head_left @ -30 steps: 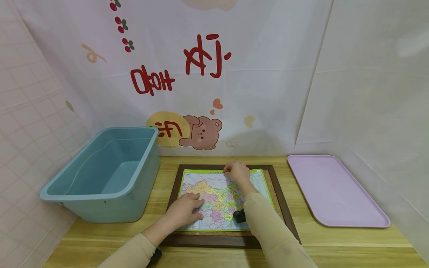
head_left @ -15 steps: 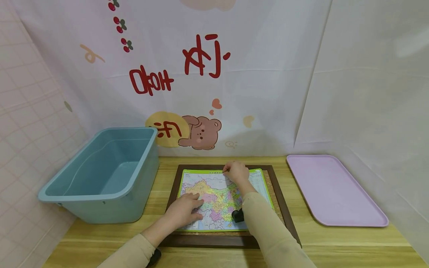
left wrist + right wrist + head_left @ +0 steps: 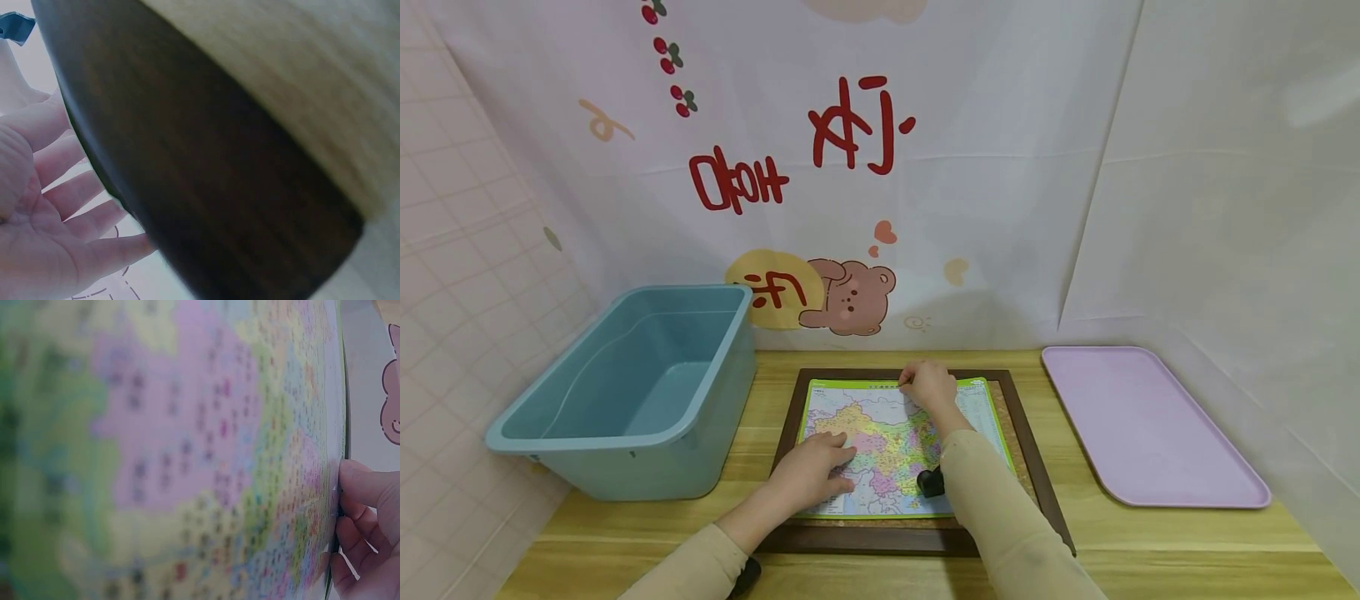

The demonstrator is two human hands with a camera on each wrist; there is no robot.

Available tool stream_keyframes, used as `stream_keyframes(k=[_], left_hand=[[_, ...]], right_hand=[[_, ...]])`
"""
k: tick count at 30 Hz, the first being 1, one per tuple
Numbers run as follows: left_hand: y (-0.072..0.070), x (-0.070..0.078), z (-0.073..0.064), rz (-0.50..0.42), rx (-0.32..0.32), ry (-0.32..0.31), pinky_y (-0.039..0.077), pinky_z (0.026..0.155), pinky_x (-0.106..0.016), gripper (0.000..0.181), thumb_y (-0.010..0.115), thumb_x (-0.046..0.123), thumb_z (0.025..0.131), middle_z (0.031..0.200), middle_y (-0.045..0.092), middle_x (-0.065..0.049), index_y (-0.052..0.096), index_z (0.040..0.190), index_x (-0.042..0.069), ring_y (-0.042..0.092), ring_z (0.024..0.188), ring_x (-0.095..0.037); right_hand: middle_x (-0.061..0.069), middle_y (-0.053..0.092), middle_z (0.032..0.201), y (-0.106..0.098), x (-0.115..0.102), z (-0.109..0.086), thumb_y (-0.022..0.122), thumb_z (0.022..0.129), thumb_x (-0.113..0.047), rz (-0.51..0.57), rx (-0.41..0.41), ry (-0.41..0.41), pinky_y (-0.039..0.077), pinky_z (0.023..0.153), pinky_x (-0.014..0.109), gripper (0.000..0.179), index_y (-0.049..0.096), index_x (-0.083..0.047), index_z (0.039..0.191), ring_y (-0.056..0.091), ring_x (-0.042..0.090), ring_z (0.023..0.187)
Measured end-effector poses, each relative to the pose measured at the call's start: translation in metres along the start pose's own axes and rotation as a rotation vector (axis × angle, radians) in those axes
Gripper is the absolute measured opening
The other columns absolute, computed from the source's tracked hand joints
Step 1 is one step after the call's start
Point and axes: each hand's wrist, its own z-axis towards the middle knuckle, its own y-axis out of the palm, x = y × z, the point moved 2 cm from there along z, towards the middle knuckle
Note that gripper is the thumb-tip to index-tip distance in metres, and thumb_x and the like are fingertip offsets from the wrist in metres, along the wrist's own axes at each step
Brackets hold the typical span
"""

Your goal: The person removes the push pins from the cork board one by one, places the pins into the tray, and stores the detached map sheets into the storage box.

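A colourful map sheet (image 3: 887, 425) with a green border lies on a cork board (image 3: 1011, 408) inside a dark brown wooden frame (image 3: 880, 540). My left hand (image 3: 808, 473) rests on the map's lower left part with fingers spread. In the left wrist view, the left fingers (image 3: 72, 194) reach past the brown frame (image 3: 187, 156). At the map's top edge, my right hand (image 3: 931, 385) has thumb and fingers curled together. The right wrist view shows the right thumb and curled fingers (image 3: 356, 534) lined along the map's edge (image 3: 342, 412); what lies between the fingertips is hidden.
On the left stands a deep blue plastic tub (image 3: 715, 383). A flat purple tray (image 3: 1150, 425) lies to the right on the wooden table (image 3: 1187, 550). A white printed cloth (image 3: 985, 208) hangs behind the table.
Both hands stay in the same places over the map. Only the head view shifts slightly; the right forearm moves a little to the left.
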Motion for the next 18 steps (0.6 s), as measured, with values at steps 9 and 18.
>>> stream_keyframes(k=[9, 18], left_hand=[[-0.0008, 0.0005, -0.0004, -0.004, 0.001, 0.002, 0.045, 0.100, -0.053, 0.051, 0.079, 0.030, 0.084, 0.133, 0.058, -0.024, 0.068, 0.124, 0.001, 0.053, 0.123, -0.045], [0.0008, -0.0007, -0.0008, -0.002, 0.010, 0.009, 0.045, 0.100, -0.053, 0.051, 0.079, 0.030, 0.084, 0.133, 0.058, -0.024, 0.068, 0.124, 0.000, 0.053, 0.123, -0.044]], right_hand=[[-0.004, 0.065, 0.088, 0.0005, -0.0005, 0.0002, 0.076, 0.089, -0.022, 0.011, -0.010, 0.012, 0.045, 0.085, 0.048, 0.010, 0.072, -0.022, 0.081, 0.059, 0.025, 0.089], [-0.004, 0.063, 0.087, 0.0001, -0.0013, -0.0011, 0.076, 0.090, -0.022, 0.019, -0.009, 0.020, 0.043, 0.086, 0.049, 0.010, 0.070, -0.022, 0.081, 0.056, 0.025, 0.091]])
